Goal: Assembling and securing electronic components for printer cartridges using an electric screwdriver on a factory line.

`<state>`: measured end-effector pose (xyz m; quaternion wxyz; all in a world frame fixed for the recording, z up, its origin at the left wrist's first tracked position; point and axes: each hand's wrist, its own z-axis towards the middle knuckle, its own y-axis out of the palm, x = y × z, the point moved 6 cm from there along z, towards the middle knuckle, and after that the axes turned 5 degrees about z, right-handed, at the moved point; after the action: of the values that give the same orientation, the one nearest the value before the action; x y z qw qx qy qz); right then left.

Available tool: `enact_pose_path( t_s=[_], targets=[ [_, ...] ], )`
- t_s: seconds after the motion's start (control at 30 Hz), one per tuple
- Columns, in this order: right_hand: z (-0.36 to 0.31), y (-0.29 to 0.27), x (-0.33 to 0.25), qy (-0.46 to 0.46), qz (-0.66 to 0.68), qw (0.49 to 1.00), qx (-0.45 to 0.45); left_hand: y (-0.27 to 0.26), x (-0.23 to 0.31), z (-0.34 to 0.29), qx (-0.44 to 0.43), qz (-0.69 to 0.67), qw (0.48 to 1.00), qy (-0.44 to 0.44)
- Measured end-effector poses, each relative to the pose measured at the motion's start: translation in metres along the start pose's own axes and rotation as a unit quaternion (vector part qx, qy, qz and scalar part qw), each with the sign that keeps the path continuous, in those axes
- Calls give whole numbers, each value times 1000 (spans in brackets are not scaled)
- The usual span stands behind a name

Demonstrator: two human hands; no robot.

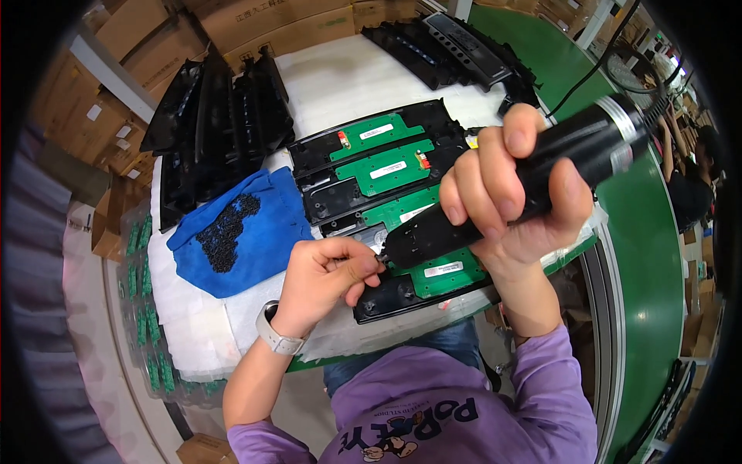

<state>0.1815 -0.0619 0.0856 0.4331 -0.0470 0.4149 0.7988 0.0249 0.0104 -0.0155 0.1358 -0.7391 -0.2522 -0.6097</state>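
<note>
My right hand (502, 185) is wrapped round a black electric screwdriver (433, 232), which slants with its tip down to the left. At that tip my left hand (332, 274) closes thumb and finger in a pinch; what they hold is too small to make out. Below both hands lie several black plastic panels (332, 203) in a row, fitted with green circuit boards (386, 171). The screwdriver and my right hand cover part of the nearer boards. Left of my left hand, a heap of small black screws (224, 232) rests on a blue cloth (270, 255).
Black plastic housings (224, 116) are stacked at the left, with more black parts (456, 50) at the far right. White padding (325, 69) covers the table. Cardboard boxes (270, 27) stand behind. A cable (576, 89) hangs at the right. Trays of green boards (147, 309) sit lower left.
</note>
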Motion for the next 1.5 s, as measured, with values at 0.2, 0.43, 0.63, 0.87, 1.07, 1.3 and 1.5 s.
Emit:
enact_pose_path(
  t_s=[0.2,0.43,0.63,0.87,1.07,1.3,1.5],
  targets=[
    [0,-11,-5,99,0,994,52,4,9,-1,37,75,994,69],
    [-13,-2,2,246,-235,936,90,-14,5,7,87,-118,986,83],
    [-11,1,3,201,-231,948,83,-8,-1,9,56,-107,990,66],
    [-20,-1,9,234,-231,942,61,-5,-3,6,27,-106,993,31],
    [-19,2,11,222,-214,951,37,0,-6,5,31,-117,993,3],
    [-17,5,12,200,-196,960,10,0,-4,6,40,-84,995,37],
    [-11,6,1,152,-110,981,-47,-1,-6,5,18,-49,998,20]
  ],
)
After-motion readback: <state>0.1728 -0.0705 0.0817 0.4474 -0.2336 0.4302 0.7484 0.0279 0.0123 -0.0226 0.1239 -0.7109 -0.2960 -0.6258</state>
